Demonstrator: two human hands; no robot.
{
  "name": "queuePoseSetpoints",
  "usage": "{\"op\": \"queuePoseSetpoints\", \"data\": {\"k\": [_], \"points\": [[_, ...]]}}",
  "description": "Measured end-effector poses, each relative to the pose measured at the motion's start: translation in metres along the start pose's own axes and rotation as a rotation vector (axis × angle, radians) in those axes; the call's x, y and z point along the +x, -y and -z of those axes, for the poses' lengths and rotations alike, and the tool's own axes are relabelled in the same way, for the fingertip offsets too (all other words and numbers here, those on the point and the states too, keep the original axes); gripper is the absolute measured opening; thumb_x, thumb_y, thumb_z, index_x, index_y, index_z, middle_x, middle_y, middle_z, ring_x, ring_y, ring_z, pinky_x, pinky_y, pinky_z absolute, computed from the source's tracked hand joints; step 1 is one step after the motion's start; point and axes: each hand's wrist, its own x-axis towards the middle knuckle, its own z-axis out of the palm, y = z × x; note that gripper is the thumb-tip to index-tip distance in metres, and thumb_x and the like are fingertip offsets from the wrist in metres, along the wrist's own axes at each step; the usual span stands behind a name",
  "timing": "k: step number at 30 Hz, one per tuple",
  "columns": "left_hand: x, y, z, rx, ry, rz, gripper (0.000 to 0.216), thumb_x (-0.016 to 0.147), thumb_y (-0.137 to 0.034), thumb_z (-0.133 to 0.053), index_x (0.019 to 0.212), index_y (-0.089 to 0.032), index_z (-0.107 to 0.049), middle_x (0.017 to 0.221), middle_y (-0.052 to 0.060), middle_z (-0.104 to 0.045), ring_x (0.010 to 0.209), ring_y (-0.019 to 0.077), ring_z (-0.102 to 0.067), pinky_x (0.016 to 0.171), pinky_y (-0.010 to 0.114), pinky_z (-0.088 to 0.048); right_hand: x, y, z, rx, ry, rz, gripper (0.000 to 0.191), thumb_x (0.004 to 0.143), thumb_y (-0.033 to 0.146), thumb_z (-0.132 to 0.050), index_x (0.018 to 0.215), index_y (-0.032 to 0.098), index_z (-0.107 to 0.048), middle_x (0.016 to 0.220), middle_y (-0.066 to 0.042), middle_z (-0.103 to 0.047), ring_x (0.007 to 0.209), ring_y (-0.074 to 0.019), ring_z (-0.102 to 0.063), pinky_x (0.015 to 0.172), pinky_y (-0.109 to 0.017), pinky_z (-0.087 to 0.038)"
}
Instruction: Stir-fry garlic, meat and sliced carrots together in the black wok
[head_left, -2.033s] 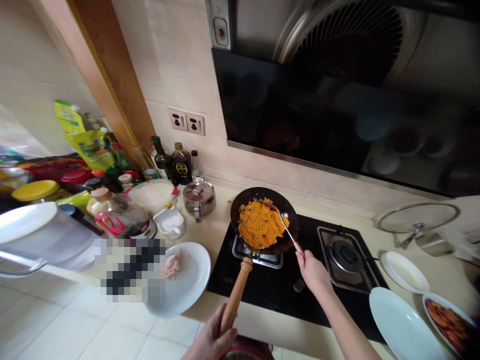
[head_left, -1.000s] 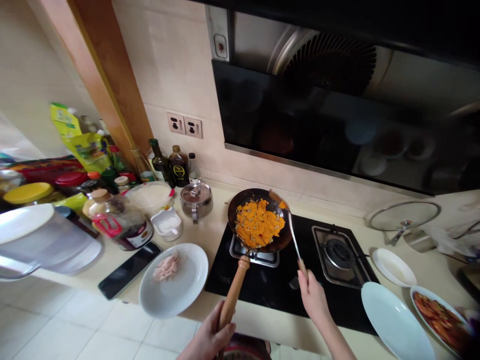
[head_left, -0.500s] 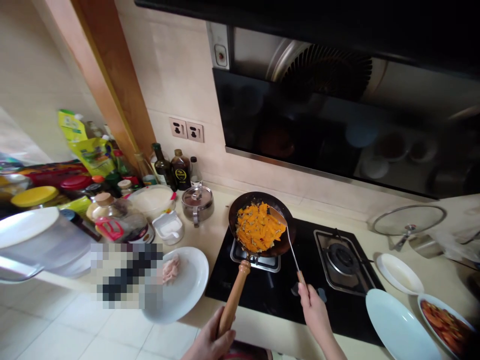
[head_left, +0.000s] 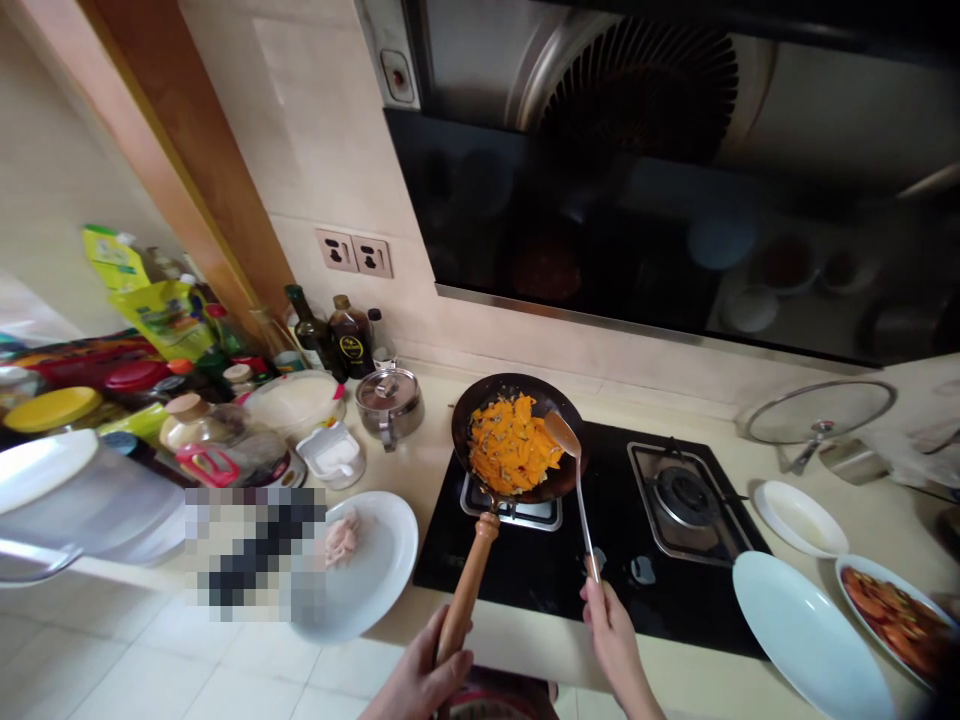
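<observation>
A dark wok full of orange vegetable slices sits on the left burner of a black gas hob. My left hand is closed round the end of the wok's long wooden handle. My right hand grips the handle end of a metal spatula, whose blade rests at the wok's right rim beside the food.
A white plate with pale meat lies left of the hob. Empty white plates, a small dish and a plate of red food lie at the right. A glass lid, a lidded pot, bottles and jars crowd the counter.
The spatula has swept through the food from the far rim and drawn back to the wok's right edge. My right hand has pulled nearer to me. My left hand stays on the handle.
</observation>
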Motion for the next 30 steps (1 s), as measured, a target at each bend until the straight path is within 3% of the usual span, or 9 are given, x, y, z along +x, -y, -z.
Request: {"op": "queuePoseSetpoints", "data": {"k": [4, 6, 10, 14, 17, 22, 24, 28, 30], "points": [[-0.003, -0.009, -0.002, 0.026, 0.004, -0.002, 0.059, 0.071, -0.055, -0.063, 0.114, -0.017, -0.048, 0.08, 0.0, -0.058, 0.065, 0.0127, -0.049, 0.062, 0.025, -0.042, 0.002, -0.003, -0.001, -0.013, -0.005, 0.003, 0.059, 0.081, 0.064, -0.04, 0.109, 0.016, -0.059, 0.063, 0.0, -0.057, 0.057, -0.0184, -0.055, 0.056, -0.028, -0.045], [-0.004, -0.011, -0.002, 0.027, -0.001, -0.002, 0.06, 0.071, -0.056, -0.062, 0.114, -0.017, -0.048, 0.071, -0.003, -0.054, 0.062, 0.0125, -0.047, 0.06, 0.025, -0.041, 0.002, -0.005, 0.0, -0.031, -0.004, 0.003, 0.062, 0.081, 0.064, -0.039, 0.116, 0.015, -0.057, 0.067, -0.002, -0.06, 0.061, -0.02, -0.059, 0.058, -0.029, -0.047], [-0.001, -0.005, -0.002, -0.001, 0.008, -0.013, 0.063, 0.069, -0.061, -0.061, 0.113, -0.017, -0.048, 0.065, -0.004, -0.05, 0.059, 0.0119, -0.046, 0.056, 0.024, -0.04, 0.002, -0.004, 0.001, -0.072, 0.002, 0.016, 0.058, 0.083, 0.061, -0.038, 0.117, 0.017, -0.057, 0.075, -0.004, -0.065, 0.073, -0.0222, -0.063, 0.065, -0.03, -0.049], [0.007, 0.01, 0.001, 0.008, 0.067, 0.007, 0.07, 0.068, -0.066, -0.059, 0.117, -0.017, -0.045, 0.059, -0.006, -0.048, 0.054, 0.0113, -0.044, 0.049, 0.023, -0.037, -0.001, 0.003, 0.001, -0.119, -0.013, 0.027, 0.054, 0.083, 0.06, -0.037, 0.113, 0.021, -0.058, 0.074, -0.004, -0.066, 0.07, -0.0224, -0.064, 0.064, -0.03, -0.05], [0.009, 0.015, 0.002, 0.028, 0.029, -0.007, 0.068, 0.069, -0.063, -0.059, 0.117, -0.017, -0.046, 0.06, -0.005, -0.052, 0.052, 0.011, -0.047, 0.049, 0.023, -0.039, -0.005, 0.008, 0.002, -0.171, -0.018, 0.028, 0.05, 0.084, 0.059, -0.036, 0.107, 0.022, -0.06, 0.073, -0.004, -0.066, 0.071, -0.0232, -0.065, 0.062, -0.03, -0.05], [0.005, 0.007, 0.0, -0.002, 0.024, 0.074, 0.074, 0.067, -0.059, -0.063, 0.125, -0.017, -0.041, 0.056, -0.006, -0.054, 0.043, 0.0112, -0.049, 0.039, 0.021, -0.036, -0.016, 0.011, 0.008, -0.127, -0.06, 0.083, 0.055, 0.081, 0.056, -0.043, 0.123, 0.02, -0.046, 0.113, -0.011, -0.062, 0.099, -0.0243, -0.061, 0.079, -0.031, -0.048], [0.002, 0.002, -0.001, -0.04, 0.023, 0.093, 0.076, 0.068, -0.057, -0.064, 0.127, -0.017, -0.039, 0.053, -0.007, -0.052, 0.04, 0.0102, -0.048, 0.038, 0.02, -0.035, -0.022, 0.014, 0.015, -0.037, -0.035, 0.119, 0.057, 0.08, 0.054, -0.048, 0.126, 0.021, -0.041, 0.119, -0.011, -0.058, 0.098, -0.0228, -0.06, 0.081, -0.031, -0.048], [-0.003, -0.007, -0.004, -0.085, 0.035, 0.112, 0.073, 0.068, -0.059, -0.064, 0.124, -0.017, -0.041, 0.046, -0.011, -0.047, 0.03, 0.0062, -0.039, 0.031, 0.018, -0.026, -0.03, 0.031, 0.046, 0.077, 0.151, 0.093, 0.038, 0.078, 0.054, -0.052, 0.1, 0.023, -0.054, 0.077, -0.003, -0.06, 0.059, -0.0168, -0.054, 0.055, -0.027, -0.045], [-0.006, -0.012, -0.006, -0.079, 0.028, 0.105, 0.07, 0.069, -0.061, -0.061, 0.12, -0.016, -0.043, 0.044, -0.012, -0.044, 0.027, 0.0045, -0.034, 0.029, 0.018, -0.02, -0.029, 0.047, 0.07, 0.083, 0.261, 0.114, 0.031, 0.078, 0.053, -0.053, 0.087, 0.024, -0.057, 0.063, 0.0, -0.053, 0.056, -0.0163, -0.05, 0.056, -0.028, -0.044]]}}
